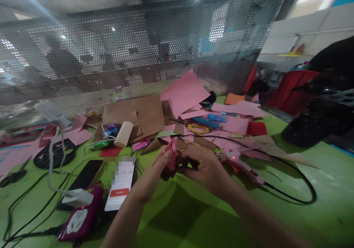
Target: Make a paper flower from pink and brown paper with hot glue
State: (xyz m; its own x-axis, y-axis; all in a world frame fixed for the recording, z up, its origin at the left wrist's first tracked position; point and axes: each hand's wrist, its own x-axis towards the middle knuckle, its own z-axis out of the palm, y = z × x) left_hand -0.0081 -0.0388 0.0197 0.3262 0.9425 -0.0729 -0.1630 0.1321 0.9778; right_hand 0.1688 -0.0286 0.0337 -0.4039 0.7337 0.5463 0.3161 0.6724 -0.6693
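My left hand (158, 170) is closed around a small bundle of pink paper pieces (172, 153), whose edges fan out in layers above the thumb. My right hand (203, 165) meets it from the right, its fingers bent and pinched close against the bundle; what they hold, if anything, is hidden. Just beyond my right hand lies a pink glue gun (245, 169) with a small red light, its black cord curling right. Brown and pink paper scraps lie behind both hands.
A lit phone (121, 185), a dark phone (83, 179) and a purple power strip (83, 218) with a white charger (77, 198) occupy the left. Yellow-handled scissors (197, 129), a cardboard tube (123, 134) and a pink sheet (186, 93) lie farther back, before a perforated metal screen (124, 56).
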